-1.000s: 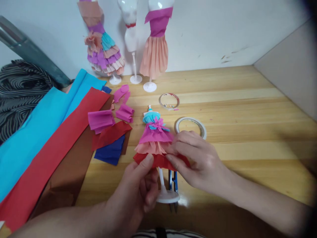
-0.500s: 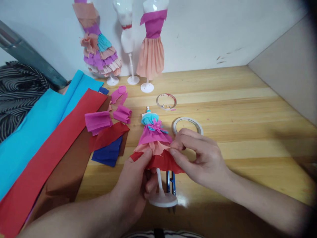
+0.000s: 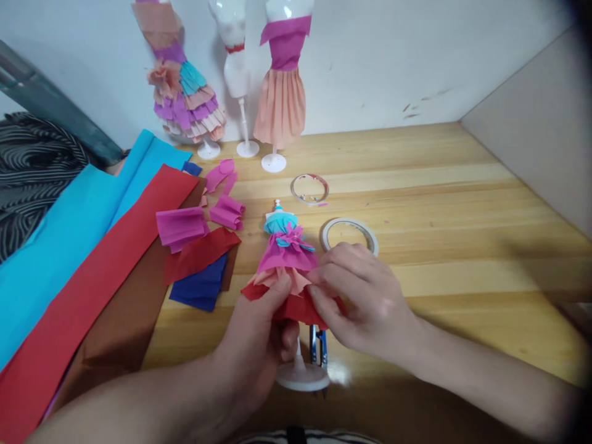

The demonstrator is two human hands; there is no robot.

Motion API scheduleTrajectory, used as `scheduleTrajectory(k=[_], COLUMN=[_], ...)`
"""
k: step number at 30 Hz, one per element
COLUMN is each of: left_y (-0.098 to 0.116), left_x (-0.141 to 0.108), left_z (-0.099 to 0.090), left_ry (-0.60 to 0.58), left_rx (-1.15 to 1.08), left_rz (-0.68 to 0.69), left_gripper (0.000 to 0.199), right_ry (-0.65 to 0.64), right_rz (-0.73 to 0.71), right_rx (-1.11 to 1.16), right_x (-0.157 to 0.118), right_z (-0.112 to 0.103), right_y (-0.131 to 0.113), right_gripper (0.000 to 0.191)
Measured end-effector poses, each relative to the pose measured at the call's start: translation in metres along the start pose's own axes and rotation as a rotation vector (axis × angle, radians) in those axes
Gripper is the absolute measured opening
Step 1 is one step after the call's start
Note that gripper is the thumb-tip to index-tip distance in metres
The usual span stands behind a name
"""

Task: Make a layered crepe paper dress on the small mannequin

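A small dress form (image 3: 280,223) wears a layered paper dress: turquoise top, magenta layer (image 3: 277,258) with a flower, peach layer (image 3: 296,280) and red layer (image 3: 300,308) lowest. It stands tilted on a white round base (image 3: 303,377). My left hand (image 3: 259,333) is closed on the skirt, its thumb on the peach and red paper and its fingers underneath. At the skirt's right side my right hand (image 3: 358,296) pinches the paper edge between thumb and fingers; the fingertips partly hide which layer. Blue-handled snips (image 3: 318,345) lie behind the stand.
Two tape rolls (image 3: 350,222) (image 3: 311,189) lie beyond my right hand. Crepe paper sheets in turquoise (image 3: 60,246), red (image 3: 106,265) and brown (image 3: 124,314) cover the left, with magenta scraps (image 3: 182,228) and blue scraps (image 3: 198,290). Three dress forms (image 3: 280,111) stand along the wall.
My right hand has shifted slightly down and left along the skirt, covering more of its right edge. My left thumb has slid a little right on the peach layer.
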State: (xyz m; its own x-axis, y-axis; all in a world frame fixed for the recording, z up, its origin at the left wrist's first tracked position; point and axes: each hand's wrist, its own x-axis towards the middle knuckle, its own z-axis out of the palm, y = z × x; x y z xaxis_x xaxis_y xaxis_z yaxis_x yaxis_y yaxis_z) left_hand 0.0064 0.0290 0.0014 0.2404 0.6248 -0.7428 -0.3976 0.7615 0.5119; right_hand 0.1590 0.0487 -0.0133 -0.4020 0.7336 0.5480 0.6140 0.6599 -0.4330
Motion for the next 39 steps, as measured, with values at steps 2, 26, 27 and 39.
scheduleTrajectory(k=[2,26,27,39], left_y=[0.0,-0.002,-0.002,0.001], left_x=[0.001,-0.001,-0.001,0.0], left_z=[0.002,0.0,0.0,0.003], left_ry=[0.031,-0.037,-0.049,0.038], left_rx=[0.018,-0.036,-0.033,-0.018], left_rz=[-0.008,-0.032,-0.023,-0.055], left_gripper=[0.039,0.034,0.035,0.023], right_ry=[0.013,0.027,0.014,-0.079], right_rz=[0.009,-0.221,-0.233,-0.069], right_rx=[0.003,-0.052,-0.062,0.13], right_x=[0.0,-0.009,-0.009,-0.002], right_z=[0.0,0.003,0.003,-0.014], right_y=[0.0,-0.003,-0.003,0.005], right_gripper=[0.012,0.014,0.014,0.016])
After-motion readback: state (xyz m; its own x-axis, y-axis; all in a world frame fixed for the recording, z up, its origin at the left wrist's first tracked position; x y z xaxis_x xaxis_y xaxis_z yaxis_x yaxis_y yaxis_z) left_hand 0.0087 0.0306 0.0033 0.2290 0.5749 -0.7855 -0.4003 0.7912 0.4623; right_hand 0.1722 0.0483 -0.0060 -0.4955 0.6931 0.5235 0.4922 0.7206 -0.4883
